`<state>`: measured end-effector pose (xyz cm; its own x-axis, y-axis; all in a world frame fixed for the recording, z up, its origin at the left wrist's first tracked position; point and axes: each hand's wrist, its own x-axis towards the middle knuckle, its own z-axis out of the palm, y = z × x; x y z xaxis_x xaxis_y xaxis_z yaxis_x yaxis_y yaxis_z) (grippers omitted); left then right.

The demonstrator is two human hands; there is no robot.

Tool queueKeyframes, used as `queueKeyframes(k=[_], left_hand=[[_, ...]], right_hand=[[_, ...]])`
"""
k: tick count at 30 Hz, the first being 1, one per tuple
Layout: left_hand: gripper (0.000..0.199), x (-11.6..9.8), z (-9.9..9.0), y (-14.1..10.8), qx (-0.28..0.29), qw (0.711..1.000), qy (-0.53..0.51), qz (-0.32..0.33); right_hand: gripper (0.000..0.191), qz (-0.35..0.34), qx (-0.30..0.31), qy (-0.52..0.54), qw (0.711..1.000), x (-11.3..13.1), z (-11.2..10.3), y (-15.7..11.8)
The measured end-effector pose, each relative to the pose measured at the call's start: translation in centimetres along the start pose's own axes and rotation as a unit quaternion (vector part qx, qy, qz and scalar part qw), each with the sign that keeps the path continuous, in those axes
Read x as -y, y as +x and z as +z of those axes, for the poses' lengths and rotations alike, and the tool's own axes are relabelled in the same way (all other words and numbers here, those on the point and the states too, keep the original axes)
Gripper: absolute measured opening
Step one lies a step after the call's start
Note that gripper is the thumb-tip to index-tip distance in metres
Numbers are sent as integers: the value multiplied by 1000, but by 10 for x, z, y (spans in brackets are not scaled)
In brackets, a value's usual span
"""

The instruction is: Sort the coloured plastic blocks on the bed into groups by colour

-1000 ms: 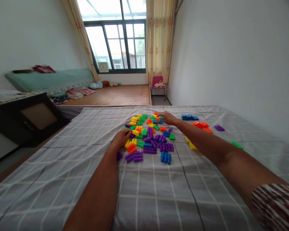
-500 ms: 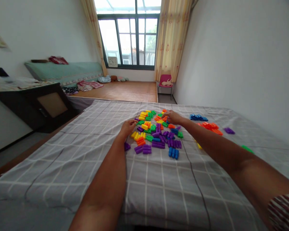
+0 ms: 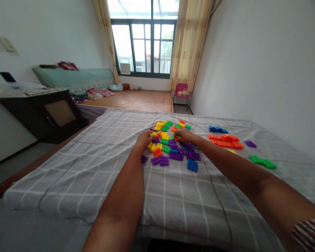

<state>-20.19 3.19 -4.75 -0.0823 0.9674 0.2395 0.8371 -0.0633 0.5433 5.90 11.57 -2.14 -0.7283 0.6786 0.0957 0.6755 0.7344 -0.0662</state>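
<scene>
A heap of small ridged plastic blocks [image 3: 176,157] in purple, yellow, green, orange and blue lies on a grey checked cloth [image 3: 162,196]. My left hand [image 3: 145,139] reaches the heap's left side, its fingers bent together beside yellow blocks [image 3: 165,135]; whatever they pinch is too small to make out. Over the heap's right part is my right hand [image 3: 183,135], fingers closed and pointing down among orange and green blocks. Its own fingers hide what it grips. A blue block [image 3: 192,165] lies at the near edge of the heap, and purple blocks [image 3: 160,161] lie nearer my left forearm.
To the right lie sorted groups: blue blocks [image 3: 217,129], orange blocks [image 3: 225,141], a purple block [image 3: 250,144] and green blocks [image 3: 263,161]. A yellow block [image 3: 232,151] is partly behind my right forearm. Beyond stand a mat-covered bed [image 3: 136,99], a pink chair [image 3: 182,89] and a dark cabinet [image 3: 57,115].
My right hand has come nearer and lower into the heap, its fingers now closed. My left hand has shifted onto the yellow blocks. The view has moved slightly, showing more green blocks at right.
</scene>
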Motion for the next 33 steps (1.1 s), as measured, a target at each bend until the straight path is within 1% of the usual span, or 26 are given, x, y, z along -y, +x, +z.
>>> queueKeyframes(k=[3, 5, 7, 9, 11, 14, 17, 19, 21, 23, 25, 27, 28, 30, 32, 33], left_hand=[[36, -2, -3, -1, 30, 998, 50, -25], [42, -3, -4, -2, 51, 995, 69, -45], [47, -4, -5, -2, 53, 994, 71, -58], [45, -3, -5, -2, 40, 996, 62, -60], [41, -2, -6, -2, 25, 997, 54, -54], [35, -1, -6, -4, 16, 997, 50, -50], [31, -2, -7, -6, 23, 997, 50, -57], [31, -2, -7, -6, 28, 997, 51, -57], [31, -3, -8, -5, 30, 997, 51, -57], [31, -3, -8, -4, 27, 997, 55, -55], [33, -5, -9, -2, 21, 996, 65, -52], [35, -8, -13, 1, 4, 996, 73, -45], [36, -11, -16, 2, -11, 996, 74, -39], [37, -17, -24, 6, -66, 996, 64, -13], [38, -23, -32, 9, -126, 992, 23, 21], [39, -26, -36, 10, -152, 988, -11, 29]], right_hand=[[24, 40, -24, -11, 999, 0, 5, 9], [29, 68, -45, 1, 997, 1, 6, 21], [36, 96, -63, 10, 993, 0, 7, 37], [43, 118, -76, 8, 990, -1, 8, 55], [51, 116, -79, 3, 990, -1, 10, 72], [56, 82, -50, -8, 995, -1, 15, 89], [53, 67, -14, -18, 997, -2, 17, 94], [51, 71, -10, -24, 997, -4, 14, 90], [51, 80, -16, -28, 996, -5, 7, 82], [47, 90, -36, -33, 995, -4, -2, 70], [40, 92, -69, -33, 993, -3, -14, 52], [33, 80, -116, -14, 990, -3, -24, 29], [30, 70, -142, 5, 987, -5, -29, 15], [25, 54, -193, 60, 978, -12, -37, -18], [26, 65, -232, 120, 963, -29, -46, -58], [28, 80, -246, 148, 954, -43, -50, -81]])
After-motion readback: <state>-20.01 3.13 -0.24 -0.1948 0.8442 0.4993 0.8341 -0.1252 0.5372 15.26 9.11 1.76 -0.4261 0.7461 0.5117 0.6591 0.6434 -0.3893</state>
